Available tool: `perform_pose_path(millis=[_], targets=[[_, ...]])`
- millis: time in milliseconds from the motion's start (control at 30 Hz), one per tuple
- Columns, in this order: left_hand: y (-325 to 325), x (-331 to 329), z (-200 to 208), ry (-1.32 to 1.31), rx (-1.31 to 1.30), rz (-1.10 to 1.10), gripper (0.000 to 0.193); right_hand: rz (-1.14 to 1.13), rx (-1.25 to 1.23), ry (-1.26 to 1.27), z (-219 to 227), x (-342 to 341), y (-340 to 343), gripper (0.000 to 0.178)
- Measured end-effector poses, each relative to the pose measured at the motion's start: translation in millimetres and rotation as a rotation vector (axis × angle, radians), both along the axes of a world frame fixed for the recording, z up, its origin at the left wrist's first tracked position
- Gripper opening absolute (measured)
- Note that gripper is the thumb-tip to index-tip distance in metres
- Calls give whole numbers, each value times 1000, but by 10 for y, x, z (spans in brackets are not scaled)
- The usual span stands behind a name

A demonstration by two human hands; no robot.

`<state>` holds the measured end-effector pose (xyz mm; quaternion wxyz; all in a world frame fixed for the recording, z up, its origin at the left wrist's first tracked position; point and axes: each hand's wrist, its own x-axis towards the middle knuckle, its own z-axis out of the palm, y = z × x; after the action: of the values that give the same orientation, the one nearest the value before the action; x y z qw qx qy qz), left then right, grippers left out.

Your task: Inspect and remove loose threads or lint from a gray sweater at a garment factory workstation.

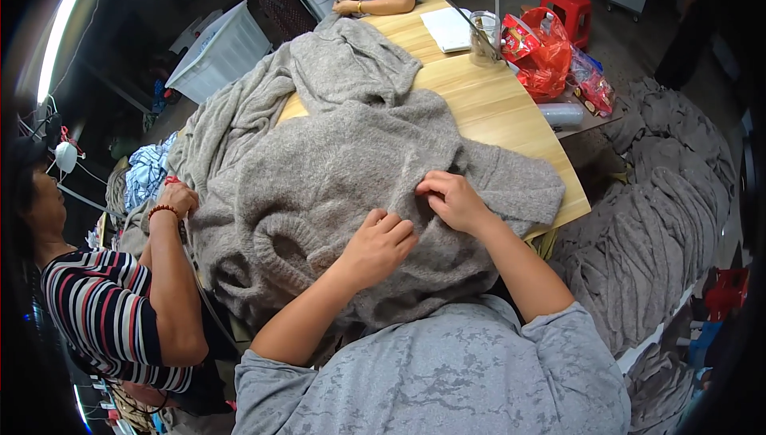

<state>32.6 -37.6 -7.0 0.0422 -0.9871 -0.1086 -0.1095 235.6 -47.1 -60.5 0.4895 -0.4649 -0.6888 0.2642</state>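
A grey-brown knitted sweater (335, 148) lies spread and rumpled in front of me, hanging over the table's near edge. My left hand (377, 248) has its fingers curled closed on the sweater's knit, near the middle. Slightly farther off and to the right, my right hand (452, 199) pinches a fold of the same sweater between thumb and fingers. A ribbed opening (279, 243) in the knit shows left of my left hand. What lies under my fingertips is hidden.
A wooden table (511, 108) carries more knitwear (343, 60), a glass jar (483, 36) and white paper (447, 29). To the left, a co-worker in a striped shirt (120, 307) handles cloth. Red bags (542, 56) and heaped knitwear (646, 219) are at right; a white bin (219, 52) stands far left.
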Motion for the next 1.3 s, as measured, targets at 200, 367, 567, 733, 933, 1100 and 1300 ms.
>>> perform_pose_path(millis=[200,367,567,733,933,1100,1300], targets=[[104,32,-66,-82,-44,78,17,-19,87,20,16,-97,160,14],[174,119,-119,-175,-65,94,20,2,65,-237,-24,-109,219,14],[174,320,-77,-306,-61,116,22,12,-259,208,-53,10,166,14],[140,430,-102,-365,-181,112,27,166,-726,741,-101,92,61,8],[131,427,-166,-389,-303,177,25,143,-839,664,-122,77,11,12],[223,401,-122,-454,-455,149,21,-83,-262,120,61,-8,-222,22],[264,355,-149,-422,-664,266,20,-172,24,-416,173,-52,-308,18]])
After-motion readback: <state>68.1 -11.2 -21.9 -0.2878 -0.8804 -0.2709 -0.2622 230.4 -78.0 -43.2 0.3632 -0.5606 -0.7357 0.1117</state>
